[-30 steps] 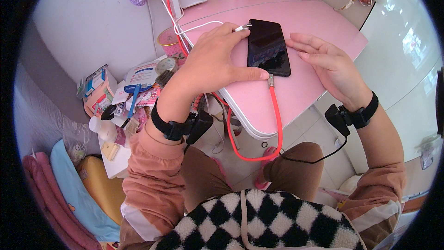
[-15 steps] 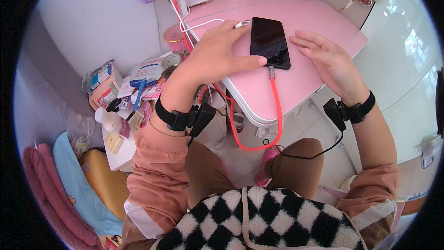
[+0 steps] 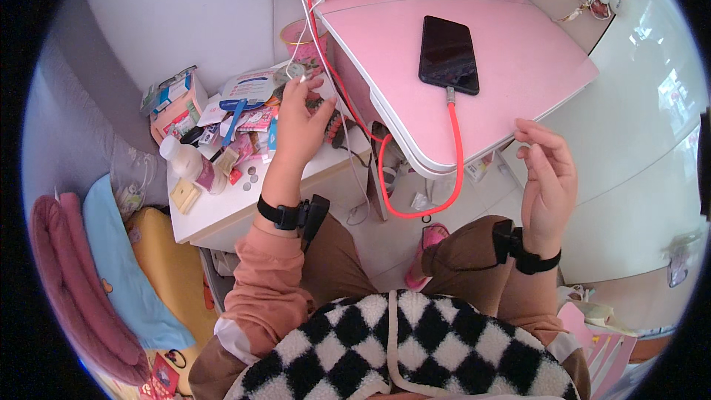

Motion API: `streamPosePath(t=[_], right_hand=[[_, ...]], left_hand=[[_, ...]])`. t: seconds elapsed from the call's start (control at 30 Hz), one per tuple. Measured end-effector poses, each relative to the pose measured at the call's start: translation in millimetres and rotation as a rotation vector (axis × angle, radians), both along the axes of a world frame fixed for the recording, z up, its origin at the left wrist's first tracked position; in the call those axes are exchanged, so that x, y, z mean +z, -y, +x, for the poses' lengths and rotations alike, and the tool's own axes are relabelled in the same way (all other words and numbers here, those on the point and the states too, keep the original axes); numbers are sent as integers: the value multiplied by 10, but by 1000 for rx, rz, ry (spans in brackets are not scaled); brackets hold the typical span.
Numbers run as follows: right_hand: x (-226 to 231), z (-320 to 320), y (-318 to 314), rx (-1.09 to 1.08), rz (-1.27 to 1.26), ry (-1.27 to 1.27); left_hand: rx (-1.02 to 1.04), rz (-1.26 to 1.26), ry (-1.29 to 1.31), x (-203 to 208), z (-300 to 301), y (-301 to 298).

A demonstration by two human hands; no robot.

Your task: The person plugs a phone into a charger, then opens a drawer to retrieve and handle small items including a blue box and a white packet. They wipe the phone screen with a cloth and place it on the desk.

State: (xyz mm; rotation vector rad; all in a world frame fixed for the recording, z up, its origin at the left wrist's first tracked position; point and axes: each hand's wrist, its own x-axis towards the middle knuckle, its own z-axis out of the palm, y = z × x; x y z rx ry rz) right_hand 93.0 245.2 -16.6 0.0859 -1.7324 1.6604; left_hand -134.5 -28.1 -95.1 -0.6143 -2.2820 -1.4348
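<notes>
A black smartphone (image 3: 449, 56) lies face up on the pink desk, with a thick red charging cable (image 3: 457, 133) plugged into its near end. My left hand (image 3: 300, 124) is over the cluttered white cabinet, left of the desk. Its fingers are closed on the end of a thin white cable (image 3: 291, 67), whose pale tip shows at the fingertips. Off the desk's right front edge is my right hand (image 3: 549, 178), fingers loosely bent and apart, holding nothing.
The pink desk (image 3: 511, 37) has a white curved edge; bottles and packets stand along its back. On the white cabinet (image 3: 244, 211) lie a white bottle (image 3: 189, 163), papers and coins. A pink wastebasket (image 3: 302, 38) stands behind it. The red cable loops down past the desk's front corner.
My left hand has left the phone's side and moved left, off the desk, with the white cable. My right hand has drawn back toward me, off the desk. The phone stays put on the desk.
</notes>
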Motion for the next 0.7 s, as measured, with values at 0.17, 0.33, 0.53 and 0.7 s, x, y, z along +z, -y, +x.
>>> streamPosePath(t=[0.17,0.33,0.53,0.7], right_hand=[[-114,40,-81,-10,-138,-40],[-186,105,-125,-9,-162,25],[-270,92,-108,32,-178,58],[-296,74,-118,56,-175,79]], left_hand=[[141,-143,-107,-283,-114,139],[174,-202,-143,-342,-181,267],[235,-189,-138,-244,-134,328],[259,-153,-41,-271,-138,393]])
